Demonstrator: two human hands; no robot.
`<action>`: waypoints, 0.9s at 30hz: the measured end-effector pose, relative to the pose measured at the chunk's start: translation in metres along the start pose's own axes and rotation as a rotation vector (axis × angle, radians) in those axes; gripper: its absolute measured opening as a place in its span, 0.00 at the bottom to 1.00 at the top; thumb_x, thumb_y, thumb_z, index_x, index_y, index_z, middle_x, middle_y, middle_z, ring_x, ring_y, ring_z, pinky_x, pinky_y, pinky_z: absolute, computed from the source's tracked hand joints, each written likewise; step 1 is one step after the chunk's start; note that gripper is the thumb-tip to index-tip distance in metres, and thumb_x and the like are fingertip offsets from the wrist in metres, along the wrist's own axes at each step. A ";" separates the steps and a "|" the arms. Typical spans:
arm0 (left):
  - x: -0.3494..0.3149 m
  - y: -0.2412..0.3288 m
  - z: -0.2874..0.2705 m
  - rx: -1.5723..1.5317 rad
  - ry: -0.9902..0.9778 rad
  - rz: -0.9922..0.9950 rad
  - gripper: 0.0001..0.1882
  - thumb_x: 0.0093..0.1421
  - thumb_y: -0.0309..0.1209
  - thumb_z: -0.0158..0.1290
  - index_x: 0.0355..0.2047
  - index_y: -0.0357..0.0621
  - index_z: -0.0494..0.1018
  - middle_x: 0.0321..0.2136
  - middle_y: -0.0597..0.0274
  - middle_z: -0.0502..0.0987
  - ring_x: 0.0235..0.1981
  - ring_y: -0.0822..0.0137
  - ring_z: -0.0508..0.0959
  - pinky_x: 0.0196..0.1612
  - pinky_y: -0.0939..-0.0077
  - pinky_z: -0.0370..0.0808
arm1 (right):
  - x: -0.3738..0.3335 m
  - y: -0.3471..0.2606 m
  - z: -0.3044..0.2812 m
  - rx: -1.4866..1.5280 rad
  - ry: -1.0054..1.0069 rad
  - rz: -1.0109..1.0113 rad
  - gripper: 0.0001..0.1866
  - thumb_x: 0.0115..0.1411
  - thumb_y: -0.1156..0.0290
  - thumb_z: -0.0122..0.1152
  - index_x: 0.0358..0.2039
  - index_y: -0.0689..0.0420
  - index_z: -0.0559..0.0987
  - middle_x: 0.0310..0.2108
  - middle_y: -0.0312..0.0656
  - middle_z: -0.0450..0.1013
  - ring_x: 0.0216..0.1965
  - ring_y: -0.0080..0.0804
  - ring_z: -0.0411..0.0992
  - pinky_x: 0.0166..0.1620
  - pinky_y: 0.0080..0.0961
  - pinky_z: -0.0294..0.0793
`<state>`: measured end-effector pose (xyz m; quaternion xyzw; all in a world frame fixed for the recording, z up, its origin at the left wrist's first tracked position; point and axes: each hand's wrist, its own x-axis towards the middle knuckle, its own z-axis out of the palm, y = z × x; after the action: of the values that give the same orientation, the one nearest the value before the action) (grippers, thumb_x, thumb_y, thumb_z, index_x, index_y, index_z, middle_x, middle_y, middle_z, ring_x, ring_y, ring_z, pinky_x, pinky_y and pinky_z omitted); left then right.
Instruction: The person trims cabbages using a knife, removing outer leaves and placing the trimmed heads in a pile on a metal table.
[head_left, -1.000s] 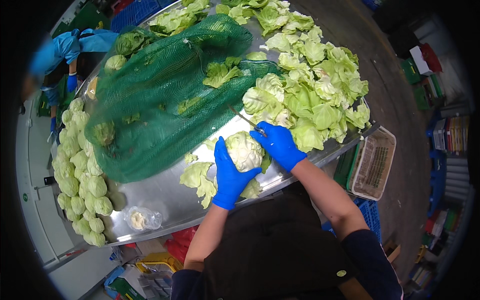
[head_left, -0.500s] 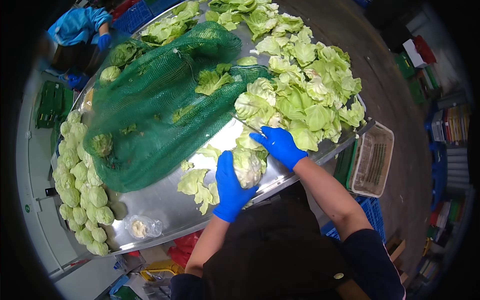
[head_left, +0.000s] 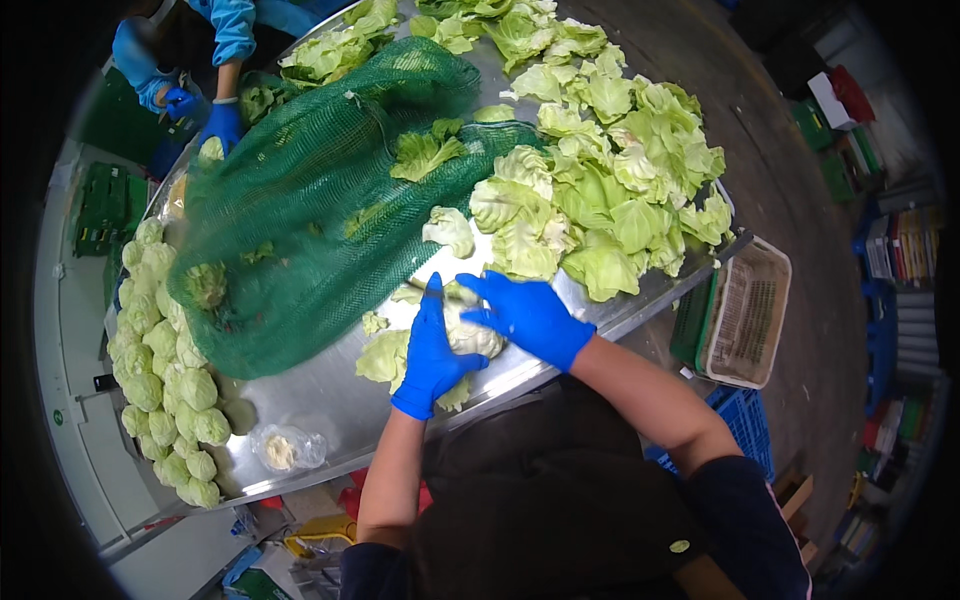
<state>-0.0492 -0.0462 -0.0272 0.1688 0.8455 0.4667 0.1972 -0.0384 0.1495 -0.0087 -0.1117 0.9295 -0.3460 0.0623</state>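
My left hand (head_left: 432,355), in a blue glove, is wrapped round the left side of a pale cabbage (head_left: 478,338) over the near edge of the metal table. From the right, my right hand (head_left: 535,318), also gloved in blue, reaches over the cabbage's top with its fingers bent round a thin knife (head_left: 418,284). Most of the knife is hidden by my hands; a bit of the blade seems to show beyond my left fingers. Loose cabbage leaves (head_left: 383,358) lie under and beside the cabbage. One pale leaf (head_left: 449,231) rests against a green net sack (head_left: 320,220).
Trimmed cabbages (head_left: 160,350) are stacked along the table's left edge. A heap of leaves (head_left: 640,190) covers the right side. A clear plastic bag (head_left: 287,449) sits near the front edge. A beige crate (head_left: 745,315) stands at right. A co-worker's gloved hand (head_left: 220,125) touches a cabbage.
Both my hands and the cabbage have shifted left. My right hand has come over the cabbage. A pale leaf now lies by the net. The co-worker's hands have moved to a cabbage.
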 end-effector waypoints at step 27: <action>-0.043 0.018 0.016 0.292 0.094 0.099 0.62 0.36 0.36 0.71 0.66 0.36 0.44 0.65 0.42 0.52 0.66 0.44 0.52 0.67 0.60 0.51 | 0.009 0.005 0.001 0.213 -0.188 0.045 0.34 0.50 0.44 0.65 0.53 0.50 0.74 0.37 0.49 0.77 0.37 0.46 0.77 0.41 0.35 0.75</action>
<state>-0.0024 -0.0458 -0.0117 0.2151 0.9032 0.3555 0.1076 -0.0475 0.1498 -0.0132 -0.1154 0.8799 -0.4291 0.1682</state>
